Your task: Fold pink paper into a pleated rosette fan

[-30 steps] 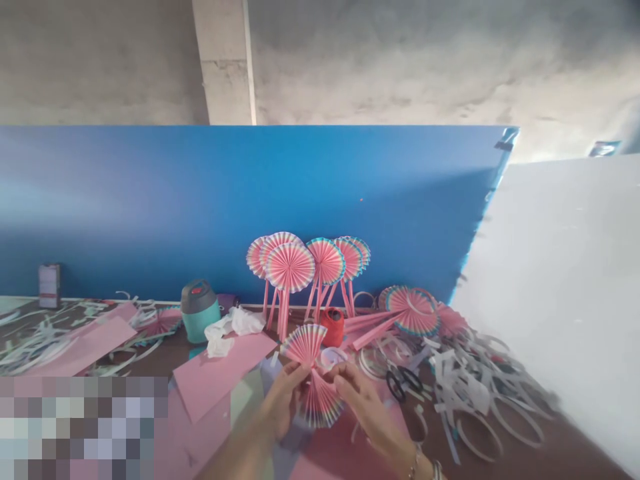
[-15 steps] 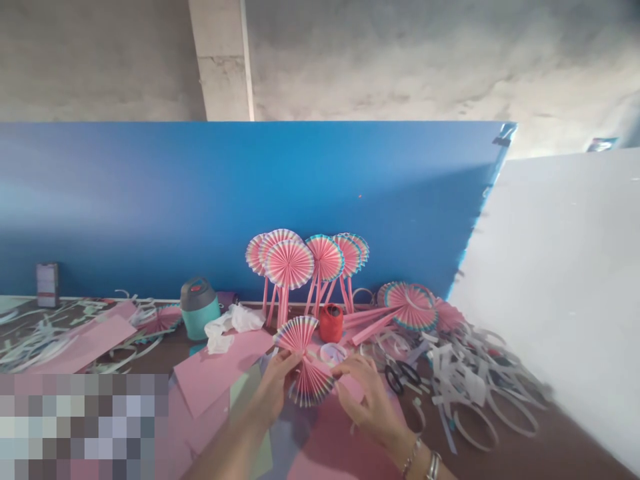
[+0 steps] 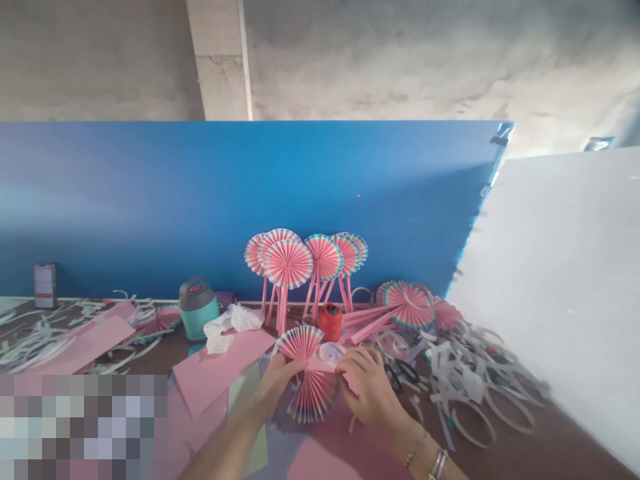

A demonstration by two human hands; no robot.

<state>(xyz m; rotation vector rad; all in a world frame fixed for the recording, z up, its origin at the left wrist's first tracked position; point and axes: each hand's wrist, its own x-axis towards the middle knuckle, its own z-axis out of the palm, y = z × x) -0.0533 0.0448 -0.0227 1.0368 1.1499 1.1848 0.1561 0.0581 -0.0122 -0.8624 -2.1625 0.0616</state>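
Note:
A pleated pink paper fan (image 3: 311, 393) with a pale, multicoloured edge is spread into an upper and a lower wedge, pinched in at the middle. My left hand (image 3: 275, 383) grips it at that middle, thumb on top. From the centre a flat pink paper strip (image 3: 321, 365) runs rightward to my right hand (image 3: 367, 387), whose thumb and fingers are closed on its end. The fingertips of the right hand are partly hidden. Just behind the fan stand a red spool (image 3: 331, 323) and a roll of clear tape (image 3: 331, 352).
Finished pink fans (image 3: 289, 263) stand against the blue partition (image 3: 300, 173); others (image 3: 407, 307) lie to the right. Scissors (image 3: 406, 372) and paper scraps (image 3: 470, 380) lie right. Pink sheets (image 3: 220, 363), crumpled tissue (image 3: 235, 323), a teal flask (image 3: 199, 312) and a phone (image 3: 45, 285) are left.
The fan has dropped slightly toward me. My right hand, earlier with fingers apart at the fan's right edge, has closed on the pink strip, now stretched across the fan's middle.

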